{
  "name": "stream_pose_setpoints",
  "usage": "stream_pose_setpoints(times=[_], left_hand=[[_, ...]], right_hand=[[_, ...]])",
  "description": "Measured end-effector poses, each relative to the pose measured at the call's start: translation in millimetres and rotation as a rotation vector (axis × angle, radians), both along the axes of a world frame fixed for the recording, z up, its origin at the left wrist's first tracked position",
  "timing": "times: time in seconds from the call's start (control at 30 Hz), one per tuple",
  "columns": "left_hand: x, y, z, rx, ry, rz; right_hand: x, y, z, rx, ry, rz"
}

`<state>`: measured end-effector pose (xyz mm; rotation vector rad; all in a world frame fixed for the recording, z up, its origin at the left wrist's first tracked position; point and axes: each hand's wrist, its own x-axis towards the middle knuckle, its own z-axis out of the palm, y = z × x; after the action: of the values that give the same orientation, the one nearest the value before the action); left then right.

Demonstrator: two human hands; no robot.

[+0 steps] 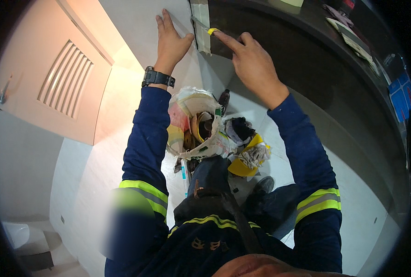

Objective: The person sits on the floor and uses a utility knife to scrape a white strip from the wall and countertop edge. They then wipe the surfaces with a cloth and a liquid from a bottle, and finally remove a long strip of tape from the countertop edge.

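My right hand (256,64) grips a small spatula (205,27) with a yellow end and a thin grey blade, its index finger stretched along it. The blade touches the dark line in the corner where a pale wall (136,18) meets a dark brown panel (242,25). A pale strip of masking tape (204,44) runs up the panel's edge beside that line. My left hand (171,41) lies against the pale wall left of the joint, fingers apart and holding nothing. A black watch (158,77) is on that wrist.
Below my hands stands a smeared white bucket (205,150) with tools inside. Near it are a dark bottle (224,98), a black bundle (240,130) and a crumpled rag (255,157) on something yellow. A louvred door (25,60) is at left; a dark countertop (316,30) curves along the right.
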<state>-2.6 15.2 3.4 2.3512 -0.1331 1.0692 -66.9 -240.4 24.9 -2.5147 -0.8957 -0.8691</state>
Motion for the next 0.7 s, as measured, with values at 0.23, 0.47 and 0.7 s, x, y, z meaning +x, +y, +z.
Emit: stream_pose_setpoints(times=[0.23,0.47,0.7], left_hand=[[-5,-2,4,-0.013,0.036,0.003],[-5,-3,4,-0.019,0.046,-0.007],[1,6,0,0.019,0.009,-0.009]], right_hand=[[7,-7,16,0.173,0.086,0.124],[7,-12,-9,0.087,0.151,0.100],[-2,-17,-13,0.175,0.125,0.136]])
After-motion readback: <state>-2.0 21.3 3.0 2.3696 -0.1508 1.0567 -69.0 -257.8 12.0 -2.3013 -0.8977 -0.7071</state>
